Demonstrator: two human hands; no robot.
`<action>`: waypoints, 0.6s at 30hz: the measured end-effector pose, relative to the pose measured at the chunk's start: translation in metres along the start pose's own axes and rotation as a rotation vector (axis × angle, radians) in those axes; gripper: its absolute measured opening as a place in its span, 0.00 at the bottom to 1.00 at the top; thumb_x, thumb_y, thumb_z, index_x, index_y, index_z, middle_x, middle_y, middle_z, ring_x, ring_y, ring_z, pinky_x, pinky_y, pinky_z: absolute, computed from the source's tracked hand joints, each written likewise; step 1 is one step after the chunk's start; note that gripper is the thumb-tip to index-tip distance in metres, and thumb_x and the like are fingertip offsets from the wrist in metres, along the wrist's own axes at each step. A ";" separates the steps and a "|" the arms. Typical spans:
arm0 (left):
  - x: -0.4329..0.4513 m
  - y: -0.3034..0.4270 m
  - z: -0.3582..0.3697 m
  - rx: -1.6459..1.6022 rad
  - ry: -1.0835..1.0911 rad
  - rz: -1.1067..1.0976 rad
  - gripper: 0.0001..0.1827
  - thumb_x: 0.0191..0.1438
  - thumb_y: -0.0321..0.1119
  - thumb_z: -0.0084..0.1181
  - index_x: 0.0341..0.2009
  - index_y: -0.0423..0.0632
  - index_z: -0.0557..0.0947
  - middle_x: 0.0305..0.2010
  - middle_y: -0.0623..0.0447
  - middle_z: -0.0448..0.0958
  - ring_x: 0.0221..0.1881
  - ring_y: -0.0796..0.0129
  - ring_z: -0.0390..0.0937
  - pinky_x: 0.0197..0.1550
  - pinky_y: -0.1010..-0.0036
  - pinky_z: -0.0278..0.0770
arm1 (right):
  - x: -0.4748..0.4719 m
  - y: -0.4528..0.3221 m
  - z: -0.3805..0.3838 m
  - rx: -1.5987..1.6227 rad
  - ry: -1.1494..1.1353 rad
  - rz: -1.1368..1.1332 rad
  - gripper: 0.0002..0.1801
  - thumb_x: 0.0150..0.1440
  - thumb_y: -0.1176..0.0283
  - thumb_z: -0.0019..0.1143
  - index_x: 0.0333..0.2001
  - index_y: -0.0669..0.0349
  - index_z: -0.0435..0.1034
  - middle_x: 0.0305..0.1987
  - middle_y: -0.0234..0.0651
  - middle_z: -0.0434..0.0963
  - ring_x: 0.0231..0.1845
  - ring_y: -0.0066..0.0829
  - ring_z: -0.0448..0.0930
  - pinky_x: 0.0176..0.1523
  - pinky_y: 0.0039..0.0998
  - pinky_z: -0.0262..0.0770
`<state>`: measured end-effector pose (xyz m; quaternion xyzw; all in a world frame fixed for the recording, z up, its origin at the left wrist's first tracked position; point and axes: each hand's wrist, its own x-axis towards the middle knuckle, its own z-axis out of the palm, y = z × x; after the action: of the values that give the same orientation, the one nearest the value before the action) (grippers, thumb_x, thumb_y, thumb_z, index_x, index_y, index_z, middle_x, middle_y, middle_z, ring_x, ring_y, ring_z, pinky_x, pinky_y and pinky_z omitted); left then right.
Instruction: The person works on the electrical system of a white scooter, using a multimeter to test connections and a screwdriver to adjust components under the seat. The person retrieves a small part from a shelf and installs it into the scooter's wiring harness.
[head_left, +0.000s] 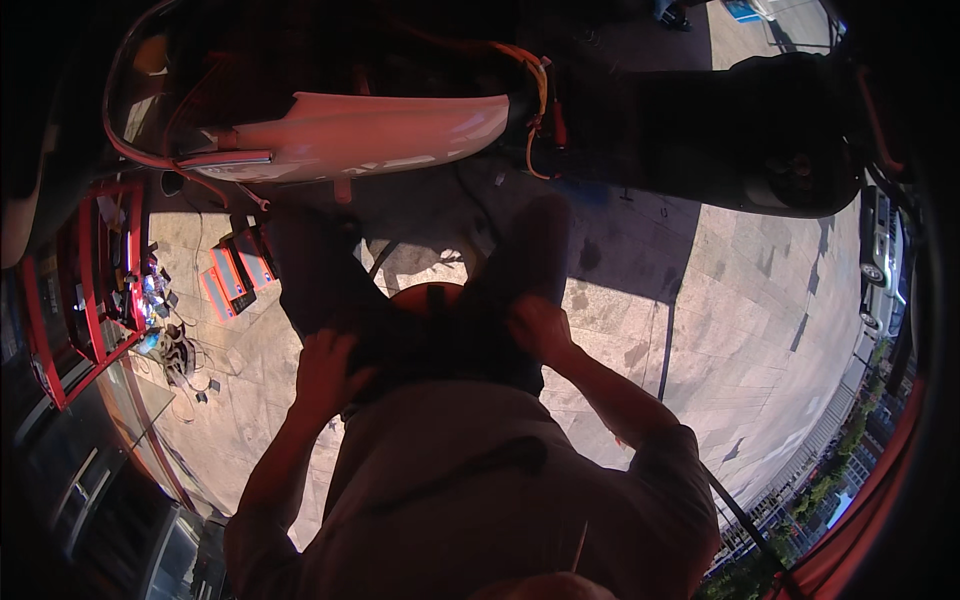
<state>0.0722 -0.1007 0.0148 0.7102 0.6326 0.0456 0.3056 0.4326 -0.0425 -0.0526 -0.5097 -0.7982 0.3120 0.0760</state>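
Observation:
Both of my hands lie on my dark trousers as I sit on a low orange-red stool (431, 296). My left hand (326, 371) rests on my left thigh, thumb apart from the fingers, with nothing seen in it. On the right thigh is my right hand (540, 326); its fingers bend down into shadow, so their tips are hidden. Before my knees stands what looks like a motor scooter with a glossy pale-red body panel (390, 139). Orange-sleeved cables (536, 82) hang loose at the panel's right end. A wrench (257, 198) shows below its left part.
Orange-and-grey boxes (236, 270) lie on the paved floor (757, 300) by my left knee. Farther left, a red metal rack (90, 292) stands beside scattered small parts (176, 352). A long black scooter seat (750, 142) juts out at right. Parked vehicles (881, 262) stand beyond.

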 end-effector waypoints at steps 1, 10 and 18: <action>-0.017 -0.003 0.009 0.031 -0.019 0.001 0.22 0.41 0.40 0.66 0.41 0.46 0.75 0.40 0.44 0.71 0.43 0.48 0.68 0.43 0.58 0.69 | -0.017 -0.002 0.013 0.044 0.106 -0.108 0.13 0.46 0.68 0.65 0.33 0.58 0.69 0.27 0.41 0.73 0.29 0.46 0.76 0.31 0.41 0.73; -0.029 -0.018 0.030 -0.007 0.029 0.372 0.08 0.46 0.31 0.57 0.31 0.45 0.75 0.30 0.43 0.71 0.33 0.45 0.70 0.35 0.55 0.67 | -0.053 -0.029 0.028 0.026 0.050 0.077 0.14 0.52 0.59 0.58 0.36 0.54 0.68 0.24 0.41 0.75 0.27 0.46 0.77 0.30 0.44 0.72; -0.027 -0.024 0.019 -0.181 0.071 0.298 0.07 0.49 0.32 0.57 0.30 0.43 0.76 0.28 0.42 0.74 0.31 0.46 0.74 0.34 0.59 0.71 | -0.061 -0.074 0.018 0.064 0.138 0.259 0.12 0.53 0.59 0.58 0.37 0.54 0.71 0.29 0.41 0.77 0.31 0.45 0.79 0.34 0.41 0.75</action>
<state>0.0546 -0.1323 -0.0033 0.7636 0.5241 0.1722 0.3355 0.3966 -0.1235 -0.0126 -0.6260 -0.7082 0.3089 0.1059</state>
